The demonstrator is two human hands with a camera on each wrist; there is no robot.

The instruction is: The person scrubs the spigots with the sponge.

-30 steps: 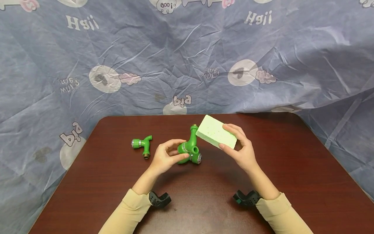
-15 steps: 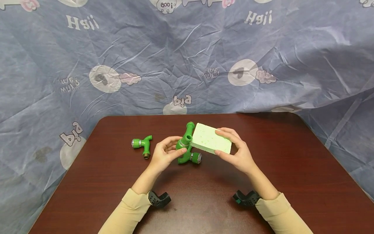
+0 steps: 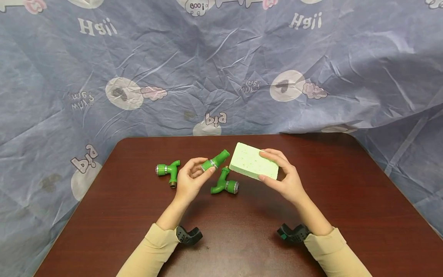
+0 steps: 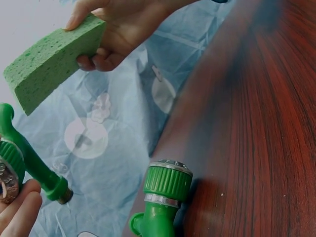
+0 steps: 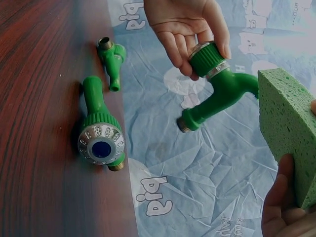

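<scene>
My left hand (image 3: 189, 180) pinches a green faucet (image 5: 222, 94) by its ribbed knob, holding it up off the table. The faucet's brass-threaded end shows in both wrist views. A light green sponge (image 3: 253, 161), block-shaped and full of pores, is gripped at its right end by my right hand (image 3: 285, 175), thumb on the near edge and fingers over the far one. In the head view a narrow gap separates the sponge from the faucet's spout. Below them a second green faucet (image 3: 223, 184) lies on the table, its silver-capped knob to the right.
A third green faucet (image 3: 169, 172) lies left of my left hand, threaded end toward me. All this is over a dark red-brown wooden table (image 3: 221, 246). A wrinkled blue-grey printed cloth (image 3: 194, 77) hangs behind the table's far edge.
The held faucet has turned and drawn back left, so its spout now points up and right. The sponge first moved left against the faucet, then shifted slightly right, apart from it.
</scene>
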